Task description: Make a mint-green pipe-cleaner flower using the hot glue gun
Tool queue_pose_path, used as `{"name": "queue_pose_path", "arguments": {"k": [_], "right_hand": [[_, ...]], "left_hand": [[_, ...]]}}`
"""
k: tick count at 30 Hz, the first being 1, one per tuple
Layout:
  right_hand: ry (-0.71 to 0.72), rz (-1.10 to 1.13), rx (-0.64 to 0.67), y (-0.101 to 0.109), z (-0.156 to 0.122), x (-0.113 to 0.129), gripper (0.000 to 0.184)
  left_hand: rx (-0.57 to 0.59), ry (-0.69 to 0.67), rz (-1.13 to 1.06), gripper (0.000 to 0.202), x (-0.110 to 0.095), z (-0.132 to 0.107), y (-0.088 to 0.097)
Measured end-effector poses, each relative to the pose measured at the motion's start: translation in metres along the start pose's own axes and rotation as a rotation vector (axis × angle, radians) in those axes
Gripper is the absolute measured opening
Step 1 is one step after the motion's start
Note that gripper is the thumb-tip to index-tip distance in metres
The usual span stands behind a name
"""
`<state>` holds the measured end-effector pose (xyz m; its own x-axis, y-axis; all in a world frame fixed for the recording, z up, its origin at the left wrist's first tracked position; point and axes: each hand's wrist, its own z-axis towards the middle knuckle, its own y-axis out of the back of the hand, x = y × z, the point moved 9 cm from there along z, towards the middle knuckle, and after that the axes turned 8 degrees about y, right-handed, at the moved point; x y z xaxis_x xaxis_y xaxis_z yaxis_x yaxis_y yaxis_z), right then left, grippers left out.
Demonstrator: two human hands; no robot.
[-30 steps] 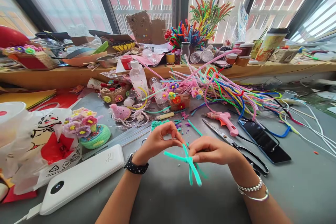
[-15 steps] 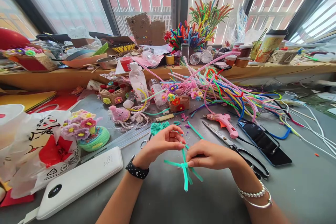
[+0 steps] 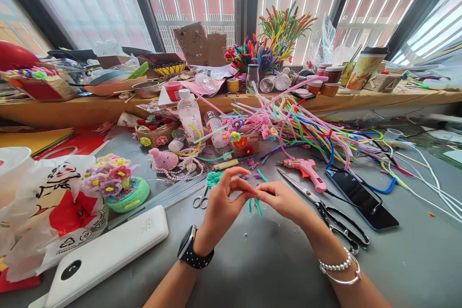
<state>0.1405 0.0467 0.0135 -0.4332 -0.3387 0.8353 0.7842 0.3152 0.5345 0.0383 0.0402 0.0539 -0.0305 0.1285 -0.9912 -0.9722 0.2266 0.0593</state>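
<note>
Both my hands meet over the grey table (image 3: 252, 269), pinching a small bundle of teal pipe cleaners (image 3: 257, 205). My left hand (image 3: 222, 202), with a black watch on its wrist, grips the bundle between thumb and fingertips. My right hand (image 3: 285, 199), with silver bracelets on the wrist, pinches the same bundle from the right. Short teal ends hang down between the two hands. A teal fuzzy piece (image 3: 213, 179) lies just behind my left hand.
Black scissors (image 3: 325, 207), a pink glue gun (image 3: 306, 169) and a phone (image 3: 361, 197) lie to the right. Small scissors (image 3: 199, 199) and a white power bank (image 3: 108, 250) lie left. A heap of coloured pipe cleaners (image 3: 310, 125), bottles and flower baskets fills the back.
Both hands moved up and away from me and drew closer together. The teal bundle, spread out in a cross before, is now gathered between the fingertips with only short ends showing.
</note>
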Motion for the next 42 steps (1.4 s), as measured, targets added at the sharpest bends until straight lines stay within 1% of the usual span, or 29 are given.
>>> {"name": "queue_pose_path", "arguments": {"k": [4, 7, 10, 12, 14, 17, 19, 21, 23, 25, 27, 31, 34, 37, 39, 42], "right_hand": [[-0.010, 0.106, -0.155, 0.015, 0.000, -0.005, 0.028], [0.036, 0.133, -0.240, 0.024, -0.001, -0.002, 0.026], [0.095, 0.033, -0.314, 0.032, -0.003, 0.006, 0.026], [0.113, -0.065, -0.352, 0.036, -0.005, 0.010, 0.025], [0.132, -0.155, -0.383, 0.038, -0.007, 0.015, 0.024], [0.167, -0.262, -0.406, 0.039, -0.009, 0.019, 0.024], [0.184, -0.308, -0.419, 0.040, -0.010, 0.020, 0.024], [0.200, -0.332, -0.433, 0.040, -0.010, 0.021, 0.024], [0.216, -0.327, -0.448, 0.039, -0.011, 0.023, 0.024], [0.218, -0.275, -0.466, 0.040, -0.011, 0.025, 0.024], [0.207, -0.174, -0.478, 0.040, -0.012, 0.025, 0.024], [0.155, 0.065, -0.483, 0.037, -0.011, 0.018, 0.023], [0.129, 0.212, -0.504, 0.033, -0.010, 0.012, 0.023], [0.116, 0.311, -0.532, 0.031, -0.010, 0.006, 0.023], [0.106, 0.339, -0.516, 0.030, -0.009, 0.004, 0.024], [0.111, 0.265, -0.396, 0.028, -0.006, 0.006, 0.026]], "left_hand": [[-0.006, -0.128, 0.126, 0.015, -0.004, -0.005, -0.006], [-0.014, -0.229, 0.225, 0.008, -0.005, -0.005, -0.009], [-0.029, -0.309, 0.282, 0.010, -0.008, -0.006, -0.012], [-0.041, -0.333, 0.321, 0.014, -0.009, -0.008, -0.015], [-0.083, -0.330, 0.348, 0.017, -0.010, -0.009, -0.014], [-0.190, -0.250, 0.313, 0.012, -0.007, -0.007, -0.004], [-0.212, -0.149, 0.255, 0.012, 0.001, -0.002, 0.002], [-0.187, -0.017, 0.188, 0.014, 0.013, 0.003, 0.004], [-0.137, 0.116, 0.110, 0.012, 0.028, 0.008, 0.003], [-0.079, 0.226, 0.022, 0.013, 0.040, 0.011, -0.001], [-0.037, 0.298, -0.066, 0.015, 0.048, 0.012, -0.004], [-0.019, 0.366, -0.190, 0.016, 0.055, 0.012, -0.007], [0.034, 0.407, -0.264, 0.018, 0.058, 0.011, -0.013], [0.079, 0.446, -0.324, 0.021, 0.063, 0.009, -0.019], [0.135, 0.462, -0.310, 0.022, 0.064, 0.008, -0.023], [0.258, 0.442, -0.166, 0.023, 0.058, 0.010, -0.020]]}}
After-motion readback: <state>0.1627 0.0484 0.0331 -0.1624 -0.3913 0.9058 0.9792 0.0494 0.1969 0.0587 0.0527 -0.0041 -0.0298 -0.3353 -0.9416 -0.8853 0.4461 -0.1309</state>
